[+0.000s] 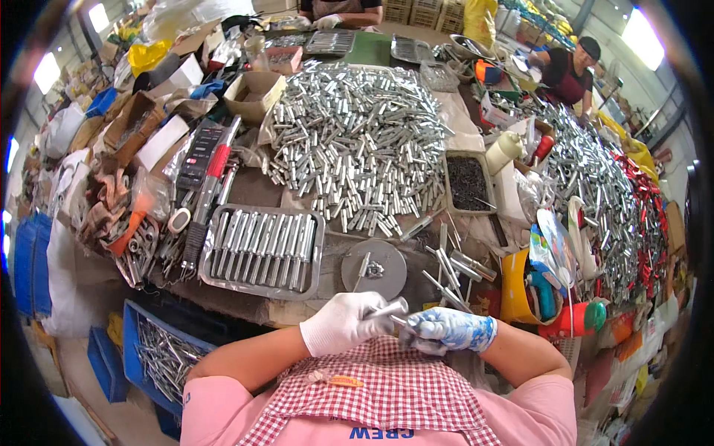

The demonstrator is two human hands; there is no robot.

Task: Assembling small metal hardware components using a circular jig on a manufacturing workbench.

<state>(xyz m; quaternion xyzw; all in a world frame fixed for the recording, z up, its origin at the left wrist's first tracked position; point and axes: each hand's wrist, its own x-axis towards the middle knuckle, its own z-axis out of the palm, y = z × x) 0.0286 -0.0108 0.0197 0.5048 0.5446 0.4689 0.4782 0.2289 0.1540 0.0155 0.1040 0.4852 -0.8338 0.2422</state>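
Just beyond the checked apron [379,383], the left hand [344,325] grips a metal tube [391,308]; the right hand [450,329] pinches a small piece [400,321], mostly hidden, beside it. A loose gloved grip could let either slip and drop.

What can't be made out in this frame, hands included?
In the head view:
Metal tube: one end hidden by the left hand.
Right hand: its fingers hide what, if anything, they pinch.
Small dark parts in a tray: too small to tell their shape.
Co-worker at the top: head cut off by the upper edge.
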